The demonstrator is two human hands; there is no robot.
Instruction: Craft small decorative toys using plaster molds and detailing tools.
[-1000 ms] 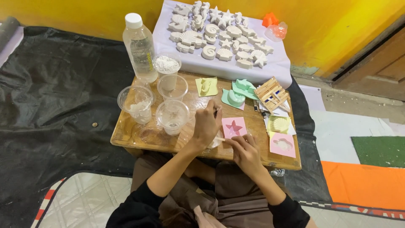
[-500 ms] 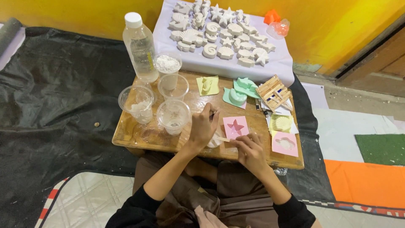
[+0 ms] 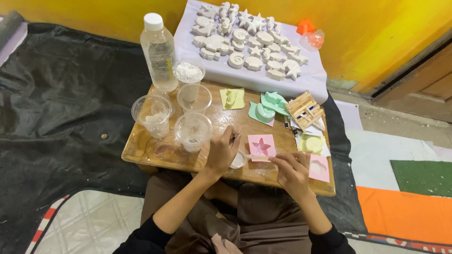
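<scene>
Casts (image 3: 249, 35), white, matte and shell- or star-shaped, already lie in rows on the pale cloth (image 3: 310, 80) at upper centre; that share of the work looks finished. Pink star mould (image 3: 262, 147), soft and flexible by appearance, sits at lower centre of the wooden worktop (image 3: 141, 150), seemingly being filled. Left hand (image 3: 221, 151) grips a thin stick, beside a small white cup (image 3: 238, 160). Right hand (image 3: 292, 171) pinches a slim tool at the mould's lower edge. Yellow mould (image 3: 311, 144) and second pink mould (image 3: 319, 168) at right appear filled. Clear plastic cups (image 3: 193, 129) hold white residue.

Bright, even light; sharp focus
</scene>
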